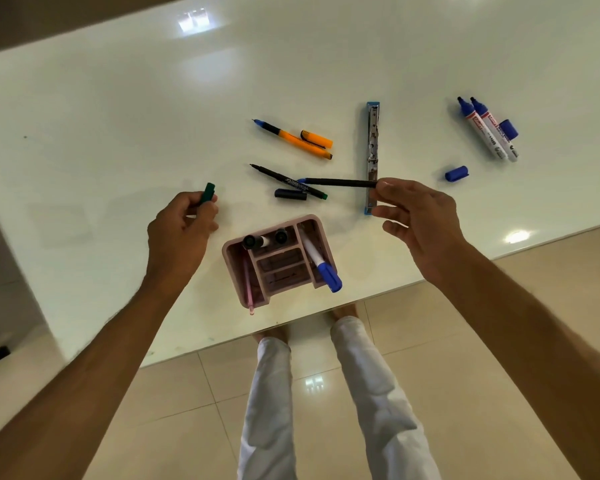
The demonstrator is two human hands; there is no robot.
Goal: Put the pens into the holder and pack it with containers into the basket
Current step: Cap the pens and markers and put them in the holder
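Observation:
A pink holder with several compartments stands near the table's front edge. In it are a blue-capped marker, a pink pen and two black-capped markers. My right hand pinches the end of a thin black pen with a blue tip, held level above the table. My left hand grips a green cap. On the table lie an uncapped black pen with a green end, a dark cap and an orange pen beside its orange cap.
A blue stapler, opened out flat, lies just beyond my right hand. Two uncapped blue markers and two blue caps lie at the right. The white table ends close to my legs. No basket or containers are in view.

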